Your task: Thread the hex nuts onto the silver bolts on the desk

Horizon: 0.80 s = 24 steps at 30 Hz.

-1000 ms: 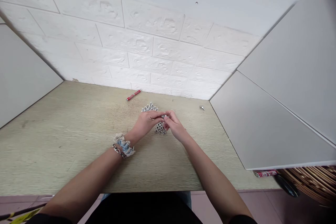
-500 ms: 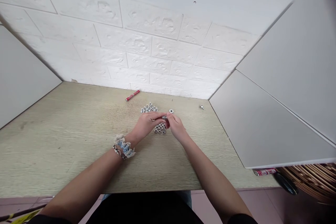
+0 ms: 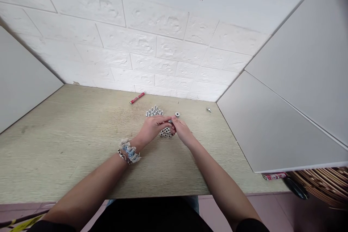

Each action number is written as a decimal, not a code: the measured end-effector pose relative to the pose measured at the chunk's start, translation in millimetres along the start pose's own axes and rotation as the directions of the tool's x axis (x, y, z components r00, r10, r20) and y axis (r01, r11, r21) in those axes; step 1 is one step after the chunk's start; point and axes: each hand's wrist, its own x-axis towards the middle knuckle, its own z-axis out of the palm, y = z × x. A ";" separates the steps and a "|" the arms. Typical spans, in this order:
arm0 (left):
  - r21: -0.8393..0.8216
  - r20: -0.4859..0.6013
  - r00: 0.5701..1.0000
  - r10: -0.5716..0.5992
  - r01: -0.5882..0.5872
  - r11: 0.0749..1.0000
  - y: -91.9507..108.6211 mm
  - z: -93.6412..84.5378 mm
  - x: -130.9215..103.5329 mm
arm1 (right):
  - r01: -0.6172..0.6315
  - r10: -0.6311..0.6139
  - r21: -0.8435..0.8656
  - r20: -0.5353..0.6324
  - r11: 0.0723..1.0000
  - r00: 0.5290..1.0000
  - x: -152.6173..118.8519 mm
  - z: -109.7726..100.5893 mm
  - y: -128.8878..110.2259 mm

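Between the fingertips of my left hand [image 3: 151,128] and my right hand [image 3: 181,129] is a small shiny bolt [image 3: 170,121], mostly hidden by the fingers. Both hands are closed in a pinch on it and meet above the table. Just behind my left hand a cluster of silver bolts [image 3: 154,111] stands upright. Several hex nuts [image 3: 165,133] lie grouped below the fingers, partly covered by them. Washers [image 3: 177,115] sit in a small pile right behind my right hand.
A red marker pen [image 3: 137,98] lies near the white brick-pattern wall [image 3: 141,49]. At the back right rests another bolt [image 3: 208,110] with parts on it. White panels [image 3: 288,116] border the table [image 3: 81,134] on both sides. A woven basket [image 3: 326,185] is at the lower right.
My right fingers have shifted slightly around the bolt, with the thumb now lying farther over it. The view has tilted a little; the things on the table stay put.
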 end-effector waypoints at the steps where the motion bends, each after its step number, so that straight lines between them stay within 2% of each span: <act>1: 0.003 -0.009 1.000 -0.006 0.006 1.000 -1.6 0.0 0.1 | 0.020 -0.020 0.049 0.013 0.999 1.000 0.1 -0.3 -0.5; 3: 0.015 -0.027 0.999 -0.021 0.022 1.000 -5.3 -0.2 0.7 | 0.055 -0.058 0.147 0.016 0.988 0.998 1.0 -1.4 -0.7; 6: 0.024 -0.050 0.998 -0.045 0.046 0.999 -9.1 -0.4 1.6 | 0.055 -0.052 0.231 -0.022 0.971 0.998 3.2 -3.2 0.5; 13: 0.035 -0.046 0.999 -0.008 0.009 0.999 -7.5 1.9 -0.2 | -0.075 0.075 0.002 -0.050 0.997 0.996 1.7 -2.9 -1.0; 15: 0.044 -0.033 0.999 -0.001 0.002 0.999 -7.2 1.7 -0.3 | -0.091 0.092 0.014 -0.055 0.996 0.994 0.5 -2.5 -2.8; 19: 0.064 -0.037 0.999 -0.035 0.038 0.997 -8.4 -0.6 1.4 | -0.079 0.085 0.154 -0.033 0.985 0.996 2.1 -3.7 -5.2; 24: 0.080 -0.042 0.999 -0.019 0.022 0.997 -9.1 -1.1 2.0 | -0.204 0.211 0.163 -0.027 0.965 0.977 5.8 -5.0 -4.6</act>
